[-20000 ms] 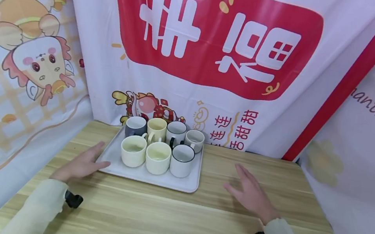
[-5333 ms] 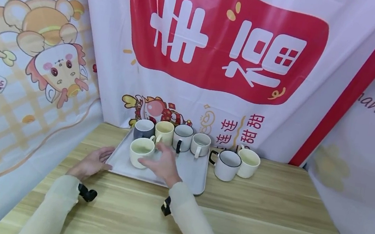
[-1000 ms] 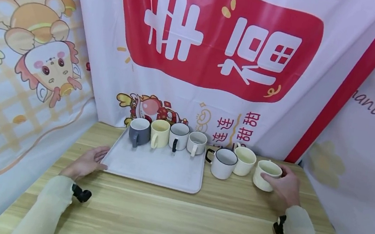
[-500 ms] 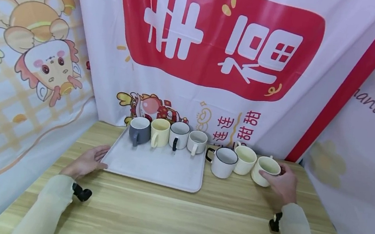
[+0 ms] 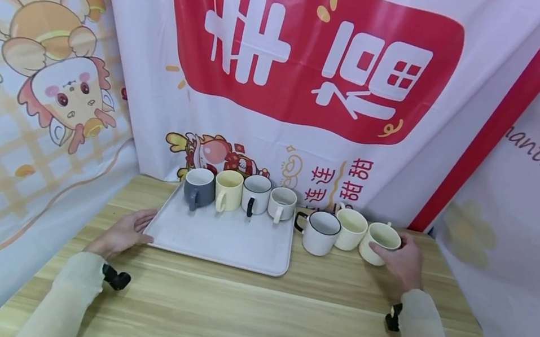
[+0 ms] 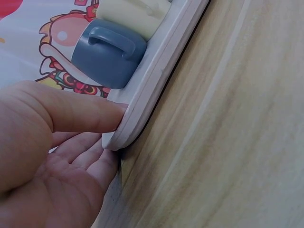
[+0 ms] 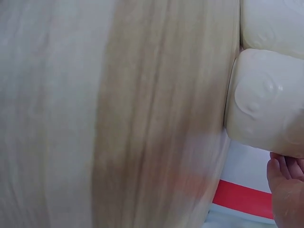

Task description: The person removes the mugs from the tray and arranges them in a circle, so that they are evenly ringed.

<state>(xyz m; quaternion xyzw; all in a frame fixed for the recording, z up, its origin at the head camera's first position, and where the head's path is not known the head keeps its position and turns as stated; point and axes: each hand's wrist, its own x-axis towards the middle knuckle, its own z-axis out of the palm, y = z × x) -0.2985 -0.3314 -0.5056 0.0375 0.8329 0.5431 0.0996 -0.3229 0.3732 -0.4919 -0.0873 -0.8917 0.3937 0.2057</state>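
In the head view, my right hand point(image 5: 403, 261) grips a cream mug point(image 5: 375, 253), thumb at the front and fingers round its right side. The right wrist view shows this mug point(image 7: 261, 102) with a raised pattern, close against another pale mug point(image 7: 270, 26). Left of it stand a second cream mug point(image 5: 350, 230) and a white mug with black rim and handle point(image 5: 320, 238). My left hand point(image 5: 122, 233) holds the near left corner of a white tray point(image 5: 219, 241); in the left wrist view the thumb point(image 6: 90, 113) presses the rim, with fingers below.
Along the tray's back edge stand a blue-grey mug point(image 5: 199, 190), a pale yellow mug point(image 5: 228, 192), a white mug with a black handle point(image 5: 254, 196) and a small off-white mug point(image 5: 282, 204). A printed cloth point(image 5: 264, 133) hangs behind the wooden table point(image 5: 254, 326).
Over twenty seconds the tray's front row, two cream mugs and a black-rimmed one, moved to the table's right. In the last second, the gripped mug shifted left beside the other cream mug.
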